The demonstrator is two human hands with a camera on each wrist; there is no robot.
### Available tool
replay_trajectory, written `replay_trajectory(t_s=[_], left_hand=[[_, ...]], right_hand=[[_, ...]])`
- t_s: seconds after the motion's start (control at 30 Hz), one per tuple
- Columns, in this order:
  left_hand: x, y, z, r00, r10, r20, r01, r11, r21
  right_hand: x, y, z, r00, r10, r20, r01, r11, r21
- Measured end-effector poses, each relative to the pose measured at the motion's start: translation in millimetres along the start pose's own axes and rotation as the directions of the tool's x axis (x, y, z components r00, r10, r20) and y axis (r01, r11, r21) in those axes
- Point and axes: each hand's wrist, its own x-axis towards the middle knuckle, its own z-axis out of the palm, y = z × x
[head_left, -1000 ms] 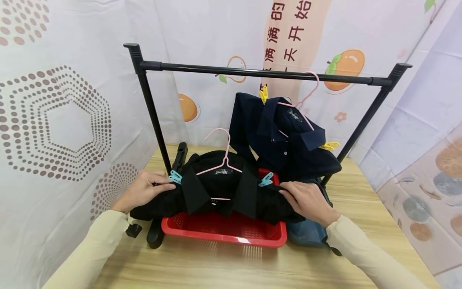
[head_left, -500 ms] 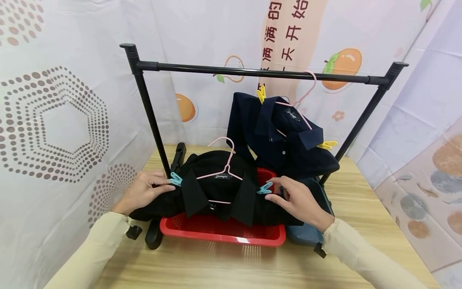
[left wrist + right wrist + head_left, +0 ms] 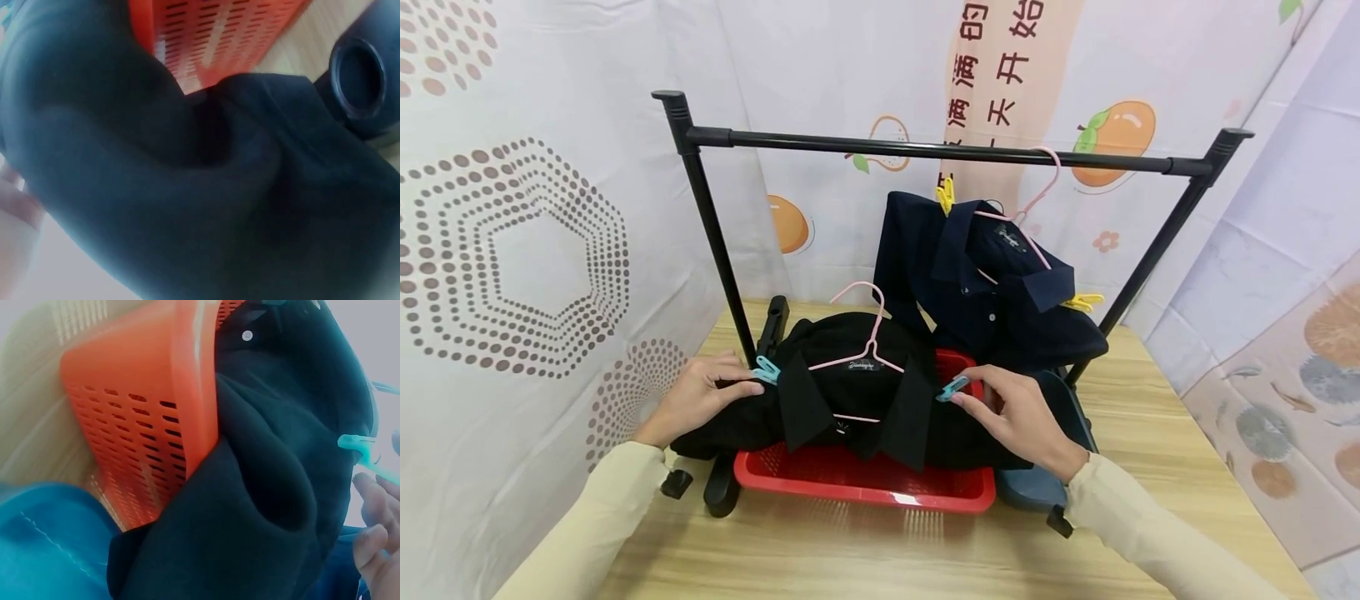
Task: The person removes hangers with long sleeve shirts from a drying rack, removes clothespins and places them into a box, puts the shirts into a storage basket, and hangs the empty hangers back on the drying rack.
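A black collared shirt [image 3: 865,392] lies across the red basket [image 3: 865,483], on a pink hanger [image 3: 872,333] whose hook points up and left. My left hand [image 3: 703,396] pinches the shirt's shoulder beside a light blue clothespin [image 3: 766,370] clipped there. On the other shoulder, a second light blue clothespin [image 3: 953,388] sits between the thumb and fingers of my right hand [image 3: 1018,417]. In the right wrist view this clothespin [image 3: 362,447] has its tip at the shirt's edge. The left wrist view shows mostly black cloth [image 3: 156,187], hiding most of the left hand.
A black clothes rack [image 3: 850,146] stands over the basket. From its bar hangs a navy shirt [image 3: 985,275] on a pink hanger, with yellow clothespins [image 3: 946,196] at its shoulders. A dark blue container [image 3: 1033,483] stands right of the basket on the wooden table [image 3: 850,558].
My right hand has let go of the shirt's shoulder, moved left and taken hold of the right light blue clothespin. The hanger's hook has dipped slightly. My left hand has stayed put.
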Motion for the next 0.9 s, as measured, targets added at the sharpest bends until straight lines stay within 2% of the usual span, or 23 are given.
replay_trajectory(t_s=[0.33, 0.5, 0.63, 0.73, 0.9], left_hand=[[-0.4, -2.0, -0.6, 0.993, -0.065, 0.094, 0.066, 0.998, -0.004], [-0.8, -3.8, -0.8, 0.987, -0.084, 0.137, 0.086, 0.996, -0.014], [-1.7, -2.1, -3.0, 0.980, -0.096, 0.173, 0.106, 0.993, -0.052], [-1.9, -1.0, -3.3, 0.980, -0.099, 0.171, 0.115, 0.989, -0.090], [-2.3, -0.9, -1.3, 0.985, -0.108, 0.133, 0.124, 0.985, -0.117]], right_hand=[[-2.3, -1.5, -1.1, 0.999, 0.050, -0.004, -0.050, 0.997, 0.065], [-2.2, -1.7, -0.6, 0.999, 0.031, -0.010, -0.030, 0.998, 0.059], [-1.6, -2.9, -1.6, 1.000, 0.014, -0.020, -0.014, 0.999, 0.042], [-1.2, -4.4, -2.1, 1.000, 0.010, -0.024, -0.009, 0.999, 0.045], [-1.4, -5.1, -1.7, 1.000, 0.004, -0.027, -0.003, 0.998, 0.055]])
